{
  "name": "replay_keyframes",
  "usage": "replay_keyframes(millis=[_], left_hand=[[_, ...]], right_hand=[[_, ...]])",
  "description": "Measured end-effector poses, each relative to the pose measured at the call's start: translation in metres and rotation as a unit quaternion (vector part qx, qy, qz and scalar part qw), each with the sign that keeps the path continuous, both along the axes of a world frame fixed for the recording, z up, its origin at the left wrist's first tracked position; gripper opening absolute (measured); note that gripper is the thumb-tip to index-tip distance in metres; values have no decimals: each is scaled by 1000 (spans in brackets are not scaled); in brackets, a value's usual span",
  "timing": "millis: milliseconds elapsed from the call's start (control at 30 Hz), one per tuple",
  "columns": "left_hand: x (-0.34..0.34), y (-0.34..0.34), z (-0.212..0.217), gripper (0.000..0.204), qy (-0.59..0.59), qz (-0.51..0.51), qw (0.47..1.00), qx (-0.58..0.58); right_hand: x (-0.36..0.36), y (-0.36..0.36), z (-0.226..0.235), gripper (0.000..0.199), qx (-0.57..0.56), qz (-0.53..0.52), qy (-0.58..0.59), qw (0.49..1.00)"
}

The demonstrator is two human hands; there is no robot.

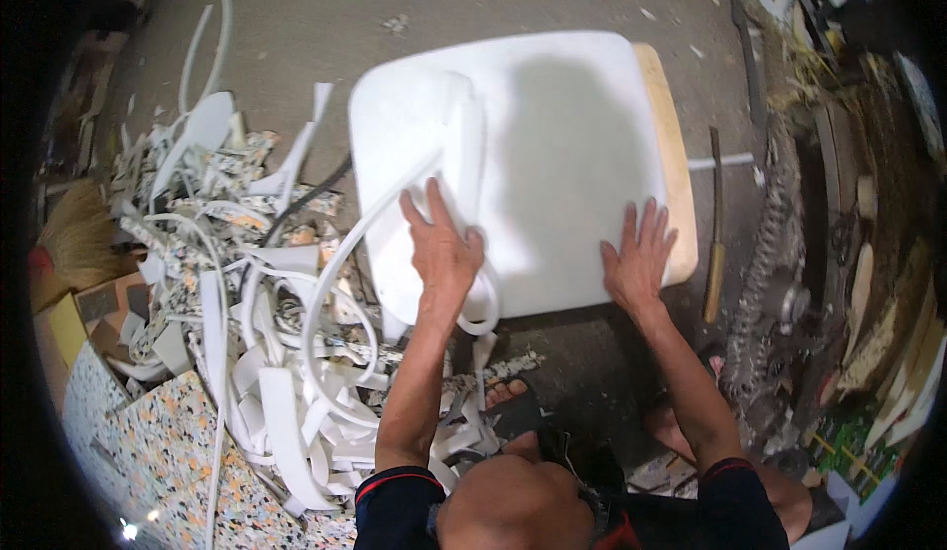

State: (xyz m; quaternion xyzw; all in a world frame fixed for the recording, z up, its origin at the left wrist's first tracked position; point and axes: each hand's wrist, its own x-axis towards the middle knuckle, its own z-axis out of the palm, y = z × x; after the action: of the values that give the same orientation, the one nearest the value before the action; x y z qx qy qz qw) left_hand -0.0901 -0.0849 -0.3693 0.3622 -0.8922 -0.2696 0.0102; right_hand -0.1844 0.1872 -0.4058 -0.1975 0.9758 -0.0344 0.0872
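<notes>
A white foam pad [562, 244] with rounded corners lies in front of me, on top of a pale wooden board [671, 146] that shows along the right edge. My left hand [444, 257] rests on the left part of the pad with its fingers spread. A thin white foam strip [340, 249] runs over the pad by its fingertips and curls down to the left. Flat on the lower right of the pad lies my right hand [638, 264], fingers apart and holding nothing. A dark shadow falls across the pad's middle.
White and speckled foam offcuts [286, 392] are heaped at the left, beside a speckled foam sheet [197, 432] and a straw broom [74, 234]. A long thin tool with a wooden handle [714, 279] lies right of the board. Metal springs [764, 284] and wood scraps line the right side.
</notes>
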Motion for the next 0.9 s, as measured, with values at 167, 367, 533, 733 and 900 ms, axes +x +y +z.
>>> replay_keyframes(millis=[167, 367, 533, 733, 900], left_hand=[[-18, -8, 1, 51, -161, -53, 984, -50], [0, -104, -3, 46, 20, 34, 989, -144], [36, -208, -23, 45, -28, 28, 996, -76], [69, -262, -61, 39, -76, 132, 971, -186], [217, -343, -5, 61, -257, 364, 841, -306]], right_hand=[[4, -7, 3, 83, 1, -10, -30, 999], [8, -7, 3, 83, -31, 3, 20, 999], [6, -4, 11, 82, -40, -1, -18, 999], [1, 7, 15, 85, -117, -13, -29, 993], [-23, 35, 4, 78, -306, -191, -29, 932]])
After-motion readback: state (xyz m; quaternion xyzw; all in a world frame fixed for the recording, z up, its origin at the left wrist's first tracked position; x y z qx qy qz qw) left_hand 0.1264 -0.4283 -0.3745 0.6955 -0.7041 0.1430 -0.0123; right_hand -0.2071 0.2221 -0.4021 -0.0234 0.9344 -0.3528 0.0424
